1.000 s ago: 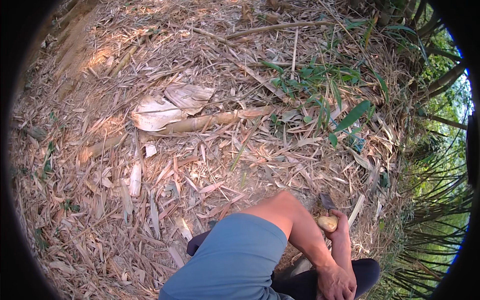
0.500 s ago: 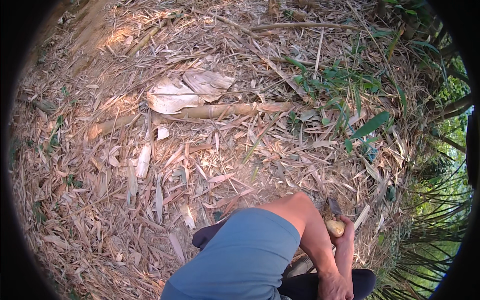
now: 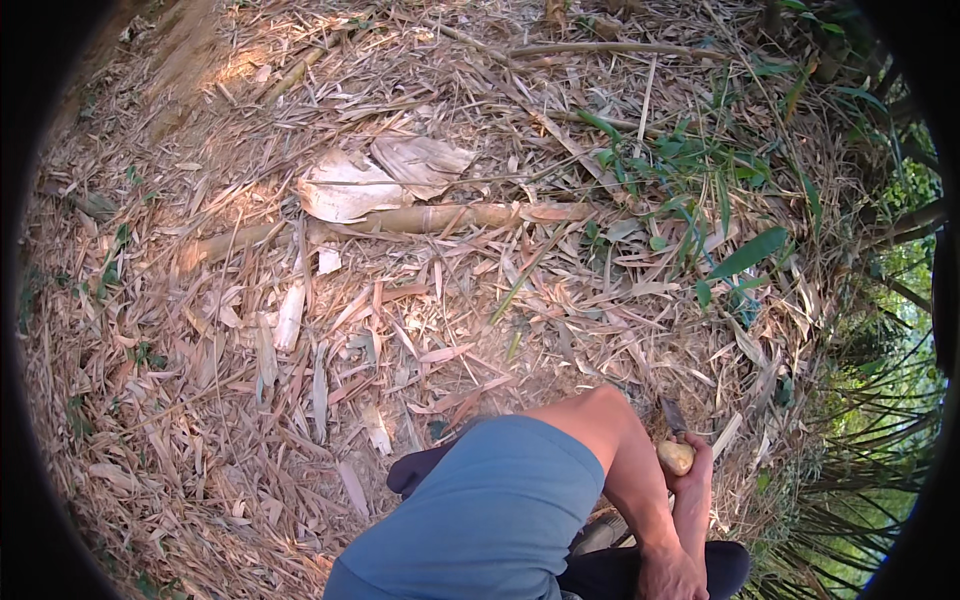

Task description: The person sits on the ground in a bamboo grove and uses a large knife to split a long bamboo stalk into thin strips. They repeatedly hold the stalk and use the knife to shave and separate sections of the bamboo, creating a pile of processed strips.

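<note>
My left arm, in a blue-grey sleeve, bends at the elbow and reaches down to the bottom of the head view. There my left hand (image 3: 670,575) lies by the dark trouser leg, its back showing and its fingers hidden. Beyond it, my right hand (image 3: 697,462) is closed around a rounded, pale-yellow piece (image 3: 676,457), whose kind I cannot make out. Past the fingers sticks out a dark flat blade (image 3: 672,413), pointing at the ground. Whether blade and yellow piece are one tool is unclear. The right forearm is partly covered by the left.
Dry bamboo leaves and chips litter the ground. A bamboo pole (image 3: 440,218) lies across it, with broad pale sheaths (image 3: 350,187) against it. Green leafy shoots (image 3: 748,252) grow at the right, before a bank of stems and foliage. A pale strip (image 3: 727,436) lies beside my right hand.
The whole view has shifted slightly, so the ground appears a little farther right. More of the dark blade shows beyond my right hand. Both hands keep nearly the same pose.
</note>
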Demonstrator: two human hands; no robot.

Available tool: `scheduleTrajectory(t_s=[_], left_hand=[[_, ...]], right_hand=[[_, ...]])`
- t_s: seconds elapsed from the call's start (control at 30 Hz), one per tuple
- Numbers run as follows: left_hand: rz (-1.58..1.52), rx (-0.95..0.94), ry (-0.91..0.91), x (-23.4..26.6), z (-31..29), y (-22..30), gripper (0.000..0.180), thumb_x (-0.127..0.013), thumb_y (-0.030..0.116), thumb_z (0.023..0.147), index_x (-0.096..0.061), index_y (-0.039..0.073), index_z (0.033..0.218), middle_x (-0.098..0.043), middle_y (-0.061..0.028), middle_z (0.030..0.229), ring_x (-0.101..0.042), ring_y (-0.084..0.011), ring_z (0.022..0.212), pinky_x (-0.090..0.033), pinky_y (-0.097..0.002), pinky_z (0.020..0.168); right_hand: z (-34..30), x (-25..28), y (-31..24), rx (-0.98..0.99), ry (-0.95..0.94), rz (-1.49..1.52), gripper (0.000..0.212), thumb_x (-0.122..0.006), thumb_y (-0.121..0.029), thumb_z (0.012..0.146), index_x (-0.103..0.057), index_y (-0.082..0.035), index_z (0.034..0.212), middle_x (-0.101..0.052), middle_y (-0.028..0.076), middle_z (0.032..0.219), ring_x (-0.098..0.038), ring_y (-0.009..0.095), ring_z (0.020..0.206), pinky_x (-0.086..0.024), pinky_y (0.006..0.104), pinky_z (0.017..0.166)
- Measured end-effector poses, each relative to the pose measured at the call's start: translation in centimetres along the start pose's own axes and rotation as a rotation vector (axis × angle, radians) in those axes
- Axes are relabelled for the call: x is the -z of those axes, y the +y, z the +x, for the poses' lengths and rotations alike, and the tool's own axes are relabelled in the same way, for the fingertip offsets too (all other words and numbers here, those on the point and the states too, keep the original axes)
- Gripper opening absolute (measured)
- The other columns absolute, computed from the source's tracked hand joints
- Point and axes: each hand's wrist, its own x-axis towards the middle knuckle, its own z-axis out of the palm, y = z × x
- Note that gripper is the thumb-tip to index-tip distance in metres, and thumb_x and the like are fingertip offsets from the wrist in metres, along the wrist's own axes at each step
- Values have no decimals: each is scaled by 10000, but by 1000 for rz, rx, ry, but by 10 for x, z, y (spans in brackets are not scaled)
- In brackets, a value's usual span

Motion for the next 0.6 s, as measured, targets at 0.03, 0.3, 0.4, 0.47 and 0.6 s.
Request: scheduleTrajectory(t_s=[0.03,0.3,0.4,0.47,0.6], left_hand=[[-1,0,0,0,0,0,303,-514,364,1005,-608,77,1033,-595,-114,1011,-588,-309,1039,-472,-458,899],[-12,-21,8,0,-1,3,308,-510,366,1006,-606,74,1027,-597,-115,1006,-589,-310,1033,-473,-457,895],[-22,-24,6,-2,0,2,310,-508,367,1007,-605,73,1025,-597,-115,1004,-590,-310,1030,-474,-457,894],[-23,-26,7,-3,0,1,311,-507,368,1007,-605,73,1023,-598,-115,1003,-591,-310,1029,-474,-457,893],[-28,-28,2,-5,0,2,313,-506,369,1008,-604,72,1020,-599,-115,1000,-591,-311,1025,-475,-456,891]], right_hand=[[0,0,-1,-6,0,-4,249,-563,-183,924,-504,-7,1091,-610,108,845,-630,246,736,-571,428,720],[4,5,1,28,-11,8,209,-544,-168,922,-505,-25,1070,-606,106,826,-623,246,726,-568,435,712],[2,4,0,30,-10,2,194,-541,-168,928,-508,-32,1062,-602,101,818,-623,243,727,-569,434,711],[3,3,-1,30,-12,7,189,-539,-168,931,-510,-32,1059,-600,100,816,-623,243,727,-569,435,711],[-2,-1,-4,12,-3,32,190,-534,-165,933,-508,-26,1059,-597,105,824,-617,242,727,-567,434,710]])
